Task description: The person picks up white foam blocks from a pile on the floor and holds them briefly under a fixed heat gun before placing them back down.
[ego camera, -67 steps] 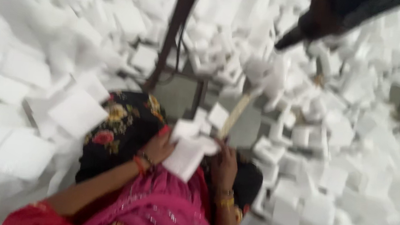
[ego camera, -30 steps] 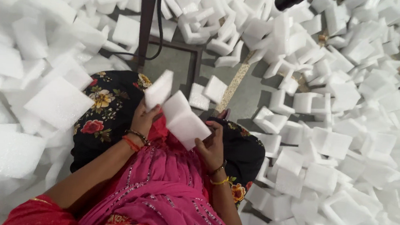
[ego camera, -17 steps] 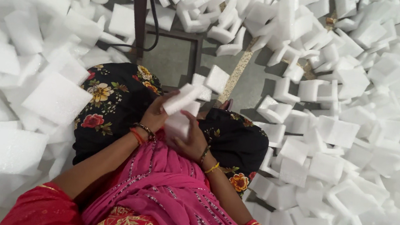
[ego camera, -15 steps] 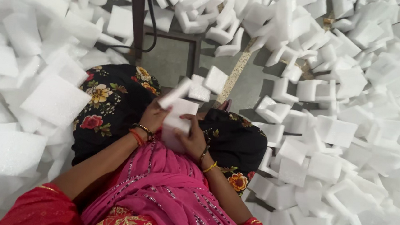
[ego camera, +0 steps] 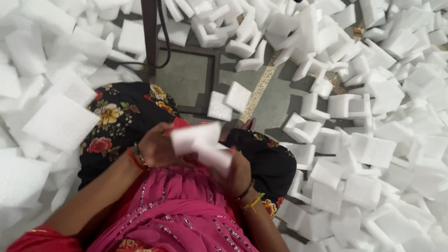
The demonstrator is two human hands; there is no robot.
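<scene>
The person's left hand [ego camera: 157,147] and right hand [ego camera: 239,171] both pinch white foam pieces [ego camera: 201,144] over a pink tunic [ego camera: 185,213], just in front of a dark metal stand [ego camera: 149,27]. Loose foam blocks [ego camera: 371,148] heap on the floor on both sides of the stand; no container shows.

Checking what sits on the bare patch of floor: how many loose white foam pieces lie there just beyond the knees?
2: one square foam piece and another touching it on its right. Others may be hidden.
</scene>
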